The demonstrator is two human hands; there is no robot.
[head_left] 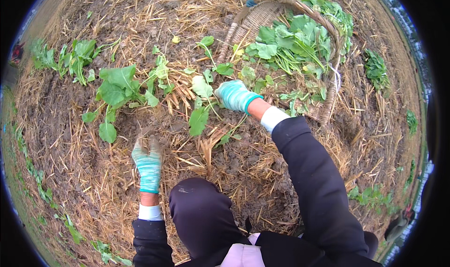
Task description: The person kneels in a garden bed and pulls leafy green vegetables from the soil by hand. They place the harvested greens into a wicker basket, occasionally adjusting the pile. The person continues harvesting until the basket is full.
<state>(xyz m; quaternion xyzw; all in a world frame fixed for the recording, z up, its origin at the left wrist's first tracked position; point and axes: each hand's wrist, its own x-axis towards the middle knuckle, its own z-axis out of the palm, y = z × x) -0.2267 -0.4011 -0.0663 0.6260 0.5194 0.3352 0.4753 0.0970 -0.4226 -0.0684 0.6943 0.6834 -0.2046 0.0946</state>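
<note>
My right hand (236, 96), in a teal-and-white knit glove, is low among leafy green seedlings (201, 87), its fingers curled. Its fingertips are next to a pale leaf and thin stems; whether they grip one is hidden. My left hand (147, 163), gloved the same way, hovers over straw and soil nearer to me. Its soiled fingertips are blurred, and I cannot tell whether anything is between them. Just beyond it a larger broad-leaved plant (117, 87) spreads over the ground. To the right of my right hand lies a wicker basket (258, 22) with a bundle of leafy greens (295, 43) in it.
Dry straw (98, 189) covers the muddy soil. The basket's arched handle (318, 15) rises at the far right. More greens (81, 56) lie at the far left, with another clump (375, 70) past the basket. My dark-clothed knee (202, 210) juts up between my arms.
</note>
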